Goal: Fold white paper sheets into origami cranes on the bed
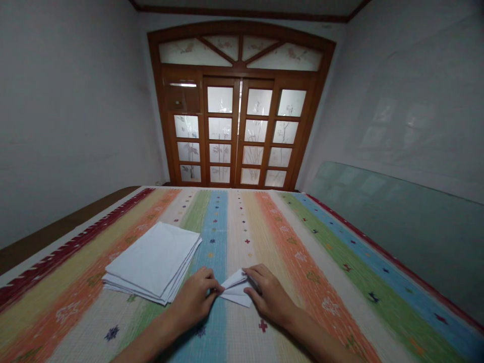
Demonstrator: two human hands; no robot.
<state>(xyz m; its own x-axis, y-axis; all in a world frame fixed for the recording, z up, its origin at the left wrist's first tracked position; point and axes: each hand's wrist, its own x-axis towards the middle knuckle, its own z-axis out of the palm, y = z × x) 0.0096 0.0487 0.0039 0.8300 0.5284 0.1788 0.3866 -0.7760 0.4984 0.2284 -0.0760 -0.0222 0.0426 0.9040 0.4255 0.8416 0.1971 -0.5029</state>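
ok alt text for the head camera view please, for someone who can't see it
A person's left hand and right hand hold opposite ends of a small folded white paper-like sheet over a multicoloured striped cloth. A stack of white rectangular sheets lies to the left; brown wooden glass-paned doors stand beyond.

Dim overall; daylight through frosted door panes ahead. Faint, pane-shaped glare on right wall. Shadows soft, corners dark; wide-angle stretch toward edges, fine detail slightly smeared.

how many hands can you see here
2: the left hand pinches the left tip of a folded white sheet; the right hand holds its right side.
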